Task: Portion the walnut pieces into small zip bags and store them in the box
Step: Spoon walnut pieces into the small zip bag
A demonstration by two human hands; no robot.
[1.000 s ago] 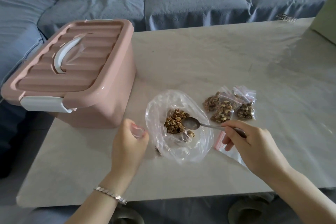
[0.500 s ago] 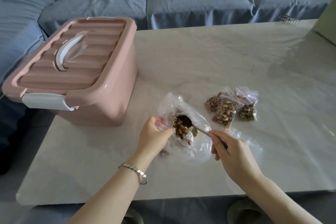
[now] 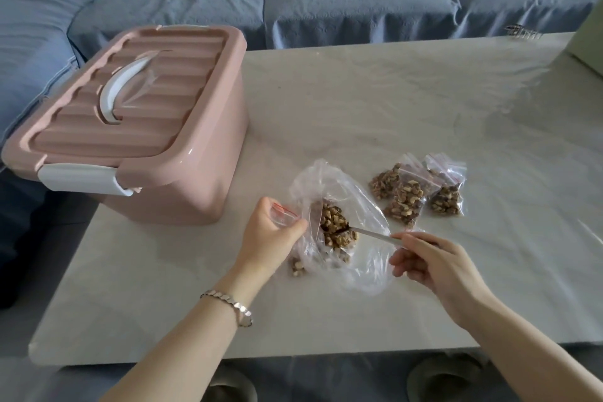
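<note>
A large clear plastic bag (image 3: 365, 202) lies on the table with a heap of walnut pieces (image 3: 336, 228) inside. My left hand (image 3: 270, 235) grips a small zip bag (image 3: 282, 210) with a red strip at the big bag's left edge. My right hand (image 3: 434, 261) pinches a metal spoon (image 3: 368, 233) whose bowl is in the walnuts. Three filled small zip bags (image 3: 417, 192) lie to the right. The pink box (image 3: 130, 127) stands at the left with its lid closed.
A few loose walnut pieces (image 3: 297, 266) lie on the white table (image 3: 424, 101) beside the big bag. A blue sofa (image 3: 326, 6) with cushions runs behind the table. A pale green object (image 3: 587, 39) sits at the table's far right corner.
My left hand moved right to the big bag with the small zip bag. The spoon dipped into the walnuts and my right hand drew closer to me.
</note>
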